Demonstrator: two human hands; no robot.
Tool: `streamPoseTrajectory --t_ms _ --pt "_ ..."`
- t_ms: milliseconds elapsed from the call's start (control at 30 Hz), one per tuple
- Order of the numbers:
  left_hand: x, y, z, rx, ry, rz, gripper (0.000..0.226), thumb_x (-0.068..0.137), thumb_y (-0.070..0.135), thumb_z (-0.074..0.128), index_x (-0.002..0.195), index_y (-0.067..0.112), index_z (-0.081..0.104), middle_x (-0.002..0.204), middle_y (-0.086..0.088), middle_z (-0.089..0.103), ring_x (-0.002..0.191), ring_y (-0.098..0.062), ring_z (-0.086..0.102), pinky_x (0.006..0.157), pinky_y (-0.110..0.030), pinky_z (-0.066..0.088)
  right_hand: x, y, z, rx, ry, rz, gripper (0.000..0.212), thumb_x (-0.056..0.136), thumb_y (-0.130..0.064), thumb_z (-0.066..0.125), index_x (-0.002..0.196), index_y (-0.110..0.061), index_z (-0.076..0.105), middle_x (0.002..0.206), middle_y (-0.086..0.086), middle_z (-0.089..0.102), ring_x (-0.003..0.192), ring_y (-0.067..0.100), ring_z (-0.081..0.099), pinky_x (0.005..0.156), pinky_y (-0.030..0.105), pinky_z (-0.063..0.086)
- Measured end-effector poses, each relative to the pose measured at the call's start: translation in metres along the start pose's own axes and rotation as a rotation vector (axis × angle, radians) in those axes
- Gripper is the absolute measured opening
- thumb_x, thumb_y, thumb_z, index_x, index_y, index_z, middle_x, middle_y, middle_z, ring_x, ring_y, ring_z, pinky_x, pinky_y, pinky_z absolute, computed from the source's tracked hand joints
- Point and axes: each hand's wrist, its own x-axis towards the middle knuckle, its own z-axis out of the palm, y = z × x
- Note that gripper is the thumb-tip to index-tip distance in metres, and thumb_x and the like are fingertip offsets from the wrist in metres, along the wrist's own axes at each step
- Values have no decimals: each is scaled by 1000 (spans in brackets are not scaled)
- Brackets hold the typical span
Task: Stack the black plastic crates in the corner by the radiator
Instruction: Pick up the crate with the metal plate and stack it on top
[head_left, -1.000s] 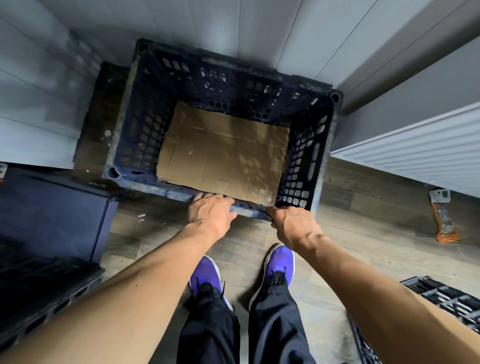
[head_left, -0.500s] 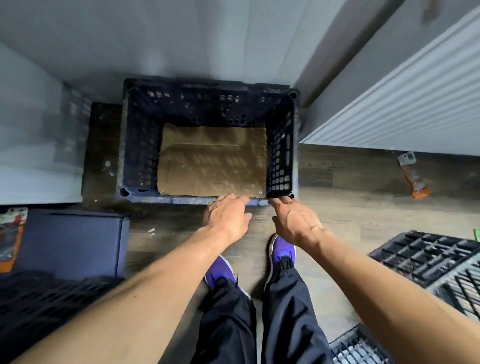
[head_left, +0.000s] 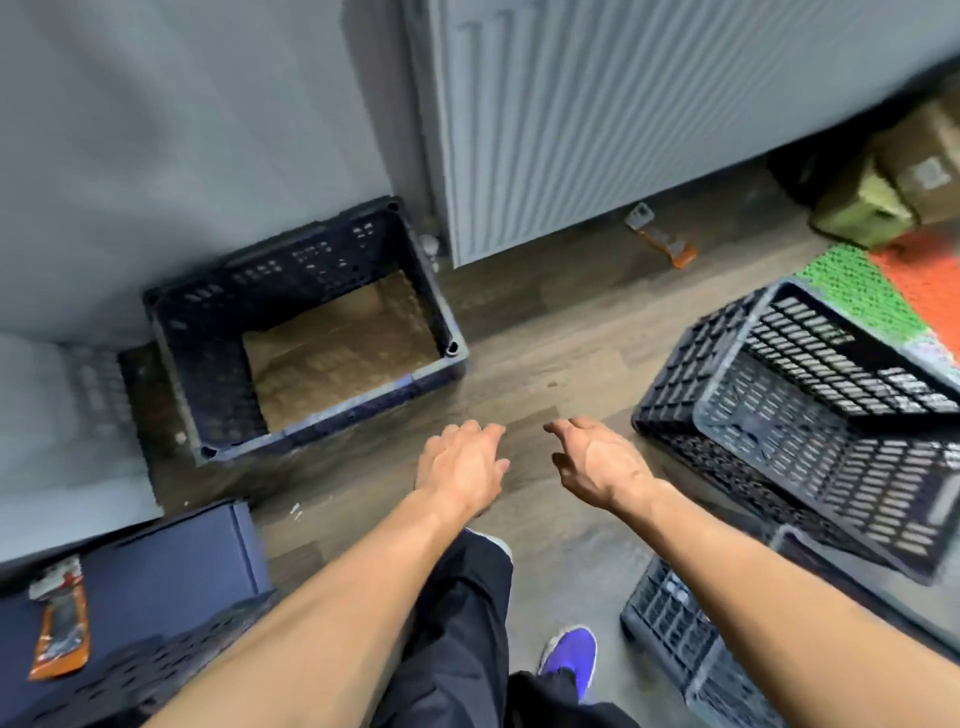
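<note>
A black plastic crate (head_left: 208, 374) stands upright on the floor in the corner, left of the white radiator (head_left: 571, 119). A sheet of cardboard (head_left: 337, 348) lies in its bottom. My left hand (head_left: 460, 467) and my right hand (head_left: 597, 462) hover over the floor in front of it, fingers apart, holding nothing. To the right a second black crate (head_left: 779, 415) lies tipped on its side. Part of a third crate (head_left: 670, 623) shows below it.
A dark blue box (head_left: 156, 566) with an orange packet (head_left: 60, 629) on it sits at the lower left. Another orange packet (head_left: 665, 244) lies under the radiator. Green and orange mats (head_left: 883, 280) and cardboard boxes (head_left: 914, 161) fill the far right. My feet stand on the wood floor.
Both hands have let go of the corner crate's near rim and pulled back. The view has swung right, bringing the tipped crate and the radiator into sight.
</note>
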Motion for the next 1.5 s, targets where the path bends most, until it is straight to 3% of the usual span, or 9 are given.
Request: streamPoseTrajectory --t_ms 533,867,1200,1500 --pt "-110 253 154 322 -137 480 50 94 43 51 141 27 43 128 -4 56 117 -27 51 95 -38 42 -258 199 117 366 174 337 49 96 -27 46 143 -19 39 138 10 49 128 31 44 102 43 41" --pt "-113 310 232 591 -329 751 50 95 39 50 142 24 41 128 -5 55 119 -29 49 94 -40 43 -334 240 206 635 205 664 48 94 -25 51 141 -20 41 135 10 52 126 32 46 100 45 43" --pt "-125 330 295 740 -441 829 47 97 41 49 139 22 43 127 -7 55 119 -29 49 95 -41 42 -373 264 283 769 166 812 53 95 -23 50 146 -20 37 141 8 48 131 29 42 102 40 39" --pt "-124 356 380 792 -416 731 47 96 40 49 139 23 41 125 -6 53 117 -28 48 91 -41 42 -390 334 354 720 128 750 52 96 -22 49 146 -20 36 142 6 46 131 27 39 101 41 39"
